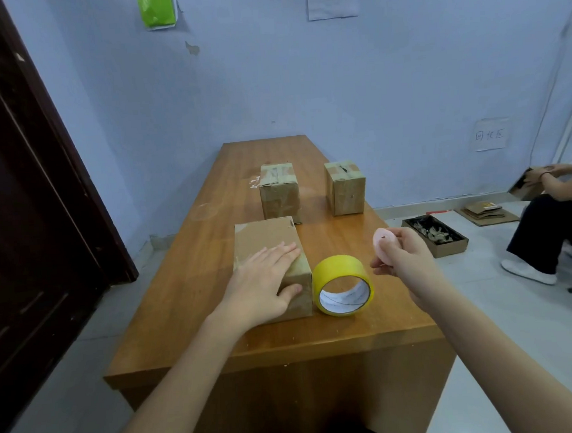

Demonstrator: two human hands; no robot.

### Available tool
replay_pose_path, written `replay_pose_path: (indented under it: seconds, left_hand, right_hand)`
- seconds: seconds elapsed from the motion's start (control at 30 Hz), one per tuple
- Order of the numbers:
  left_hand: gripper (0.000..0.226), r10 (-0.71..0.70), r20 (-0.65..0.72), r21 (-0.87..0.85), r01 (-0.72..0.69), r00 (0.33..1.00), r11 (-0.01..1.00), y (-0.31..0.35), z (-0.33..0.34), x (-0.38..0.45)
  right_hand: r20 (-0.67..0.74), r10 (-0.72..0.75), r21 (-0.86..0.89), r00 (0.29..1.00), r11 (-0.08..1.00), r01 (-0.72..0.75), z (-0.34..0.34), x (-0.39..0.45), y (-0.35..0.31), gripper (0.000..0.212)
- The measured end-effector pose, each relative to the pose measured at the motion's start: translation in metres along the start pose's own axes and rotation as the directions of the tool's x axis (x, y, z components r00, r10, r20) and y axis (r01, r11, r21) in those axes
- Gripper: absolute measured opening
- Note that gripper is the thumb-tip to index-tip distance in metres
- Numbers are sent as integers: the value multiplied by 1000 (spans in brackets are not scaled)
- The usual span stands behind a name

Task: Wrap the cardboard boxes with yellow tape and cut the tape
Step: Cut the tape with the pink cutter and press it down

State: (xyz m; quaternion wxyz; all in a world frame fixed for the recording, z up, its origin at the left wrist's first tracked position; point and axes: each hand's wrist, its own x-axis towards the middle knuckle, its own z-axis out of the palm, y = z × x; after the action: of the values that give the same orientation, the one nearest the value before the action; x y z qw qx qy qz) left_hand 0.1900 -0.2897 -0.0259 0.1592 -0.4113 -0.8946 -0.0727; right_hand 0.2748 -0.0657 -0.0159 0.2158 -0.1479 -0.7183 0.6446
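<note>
At lower centre, our left hand (265, 281) lies spread flat on the nearest cardboard box (270, 250), thumb against its front face. The yellow tape roll (344, 284) stands on edge touching that box's right side. Our right hand (402, 259) pinches a small pink cutter (383, 242) above the worktop (193, 262). Two taped boxes (311, 189) stand farther back.

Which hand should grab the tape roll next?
Probably right. The left hand lies flat on the near box, steadying it; the right hand is beside the yellow tape roll but holds a pink object.
</note>
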Motion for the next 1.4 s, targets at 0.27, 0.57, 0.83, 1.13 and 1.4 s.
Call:
replay_pose_path:
  seconds: [0.27,0.57,0.83,1.13,1.4]
  left_hand:
    - [65,3,-17,1,-3,1000,1000,0,1,-1]
    - [67,-1,-40,11,2,999,1000,-1,4,-2]
    - [67,-3,-48,6,3,999,1000,0,4,-1]
    - [61,-17,-46,-19,17,999,1000,2,-1,-2]
    - [62,-30,-56,-10,29,998,1000,6,-1,-3]
  right_hand:
    - [-72,27,-437,997,898,-55,-20,18,64,13]
    - [-45,96,-863,994,498,-88,-23,29,76,27]
    - [255,-268,-585,929,722,369,23,30,-12,28]
    - [570,282,-749,772,564,348,69,40,-29,37]
    - [531,242,-740,812,599,306,49,27,-27,25]
